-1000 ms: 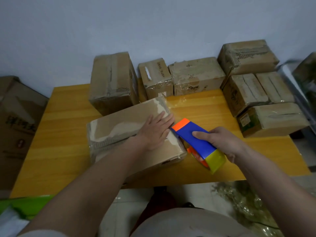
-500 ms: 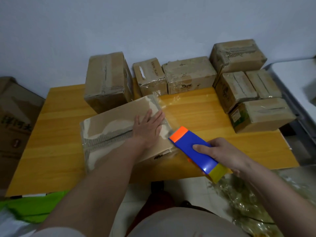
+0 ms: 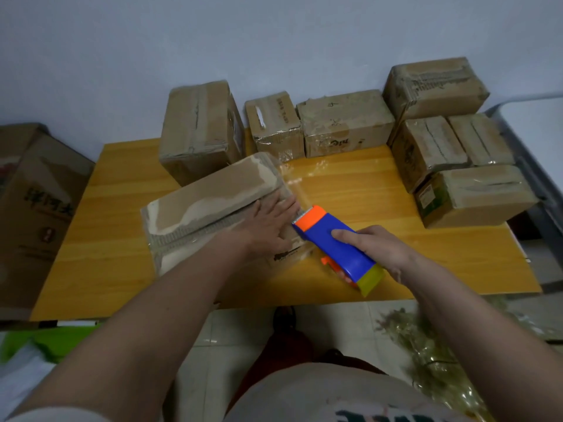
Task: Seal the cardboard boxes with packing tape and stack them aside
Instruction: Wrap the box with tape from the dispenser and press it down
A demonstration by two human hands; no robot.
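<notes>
A makeshift packing spot in a plain room is suggested, more a home or small stockroom than a proper warehouse. A bare pale wall is seen behind a small wooden table, on which taped boxes are crowded along the back and right. A large printed carton is stood at the left, the floor is tiled, and crumpled plastic wrap is left lying on it.

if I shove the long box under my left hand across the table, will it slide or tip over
The long box lies low and flat on the smooth table, so it should probably slide, not tip. Its glossy tape wrap may feel slippery under the left hand.
</notes>
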